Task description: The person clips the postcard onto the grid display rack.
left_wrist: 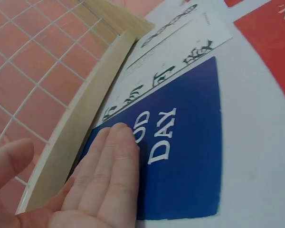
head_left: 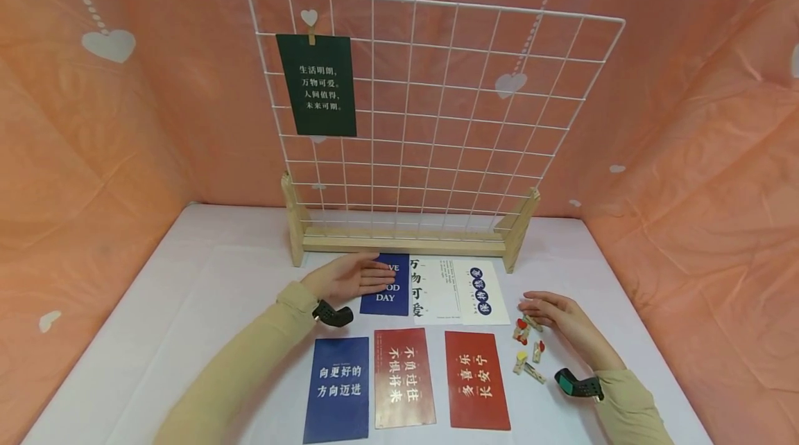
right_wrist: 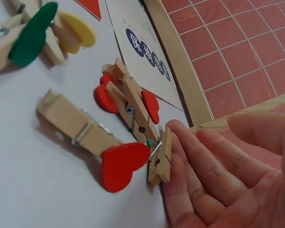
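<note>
My left hand [head_left: 357, 278] lies with straight fingers over a dark blue card [head_left: 385, 306] printed with white English words; "DAY" shows while the fingers cover part of the rest. In the left wrist view its thumb stands apart from the fingers [left_wrist: 121, 156]. My right hand [head_left: 564, 324] rests at the back right, relaxed, with nothing in its grasp. Right at its fingertips is a small wooden clothespin [right_wrist: 160, 161]. Beside that lie several more, including a clothespin with a red heart [right_wrist: 126, 166], one with a green heart [right_wrist: 34, 35] and one with a yellow heart [right_wrist: 76, 31].
A white wire grid [head_left: 431, 112] stands behind in a wooden base [head_left: 406, 245]. A dark green card [head_left: 320, 123] hangs at its upper left from a white-heart clothespin [head_left: 311, 21]. White cards [head_left: 440, 285] adjoin the blue one. Nearer lie another blue card [head_left: 337, 414] and two red cards [head_left: 402, 344] [head_left: 477, 410].
</note>
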